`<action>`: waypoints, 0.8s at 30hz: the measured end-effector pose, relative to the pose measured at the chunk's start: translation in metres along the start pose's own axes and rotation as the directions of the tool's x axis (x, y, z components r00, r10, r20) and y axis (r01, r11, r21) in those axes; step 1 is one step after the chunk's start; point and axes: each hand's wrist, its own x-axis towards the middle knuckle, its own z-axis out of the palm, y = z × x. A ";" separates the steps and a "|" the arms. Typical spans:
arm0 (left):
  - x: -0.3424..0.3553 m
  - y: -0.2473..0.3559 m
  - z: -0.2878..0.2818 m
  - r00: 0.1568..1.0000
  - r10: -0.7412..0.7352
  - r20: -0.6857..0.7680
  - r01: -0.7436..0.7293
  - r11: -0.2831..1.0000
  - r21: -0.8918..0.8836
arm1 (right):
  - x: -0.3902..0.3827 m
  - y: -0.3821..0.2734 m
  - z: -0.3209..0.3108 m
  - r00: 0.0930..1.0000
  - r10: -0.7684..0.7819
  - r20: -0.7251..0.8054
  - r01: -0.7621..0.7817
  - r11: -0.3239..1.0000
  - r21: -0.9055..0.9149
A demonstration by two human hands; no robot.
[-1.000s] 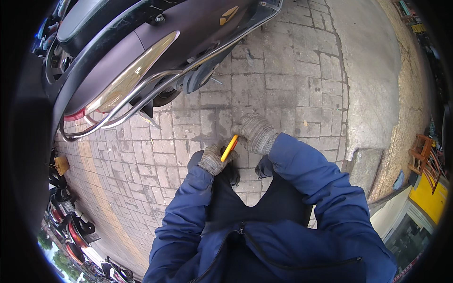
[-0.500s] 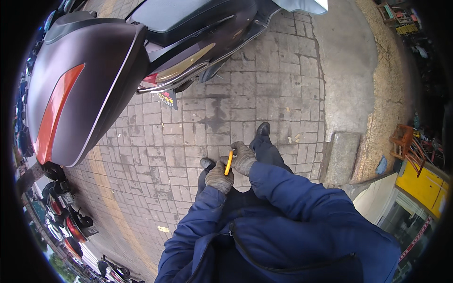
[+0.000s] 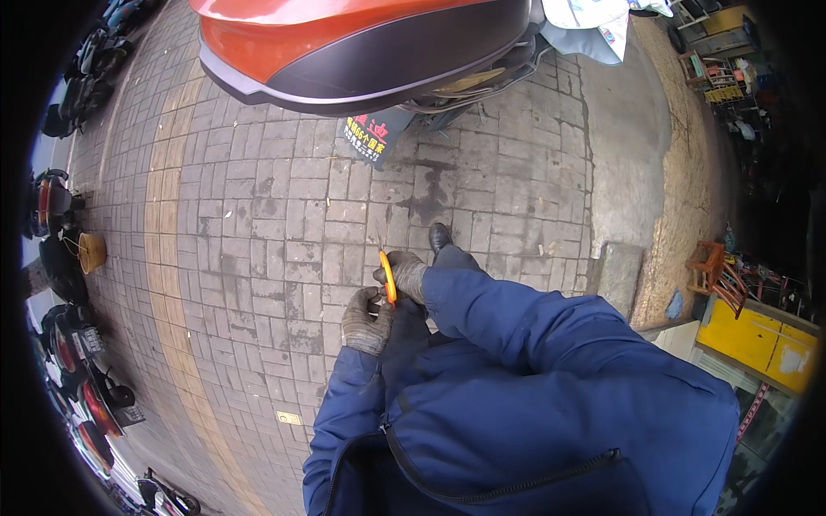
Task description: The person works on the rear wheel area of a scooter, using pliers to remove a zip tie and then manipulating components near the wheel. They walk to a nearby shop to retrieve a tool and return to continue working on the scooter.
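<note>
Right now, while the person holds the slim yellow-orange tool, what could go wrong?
The slim yellow-orange tool might slip from the grey-gloved right hand. The grey-gloved left hand is close to the tool and could be poked. The dark stain on the grey brick paving, beyond the black shoe, may be slippery.

We see a yellow-orange tool [image 3: 389, 277] with a touch of red at its lower end. The gloves on the left hand [image 3: 366, 323] and right hand [image 3: 404, 276] are grey-brown with fine knitted ribs, darker toward the fingers. We note a plain navy-blue jacket [image 3: 551, 361] and a black shoe [image 3: 440, 236]. The scooter box [image 3: 387, 64] is orange-red above dark purplish grey; the mudflap [image 3: 379, 136] is dark with red and yellow lettering. We find the paving [image 3: 258, 288] grey, brick-patterned and dark-stained, with a tan strip [image 3: 168, 189]. One cabinet [image 3: 744, 335] is yellow.
</note>
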 end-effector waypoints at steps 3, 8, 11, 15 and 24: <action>0.013 -0.024 -0.047 0.990 -0.026 -0.141 0.027 1.000 0.008 | 0.024 -0.029 0.028 0.999 0.041 -0.029 -0.035 0.981 0.192; 0.063 -0.049 -0.132 0.980 -0.111 -0.166 0.110 0.994 -0.014 | 0.087 -0.092 0.060 0.991 0.126 0.046 -0.133 0.970 0.205; 0.113 -0.046 -0.192 0.960 -0.130 -0.248 0.119 0.991 -0.058 | 0.128 -0.134 0.088 0.995 0.099 0.005 -0.100 0.995 0.023; 0.176 -0.023 -0.237 0.931 -0.269 -0.246 0.184 0.930 -0.318 | 0.156 -0.186 0.097 0.990 0.093 -0.110 -0.104 0.990 -0.098; 0.370 0.030 -0.292 1.000 -0.007 0.016 0.007 1.000 0.016 | 0.179 -0.220 0.035 0.906 -0.024 -0.422 -0.033 0.991 -0.127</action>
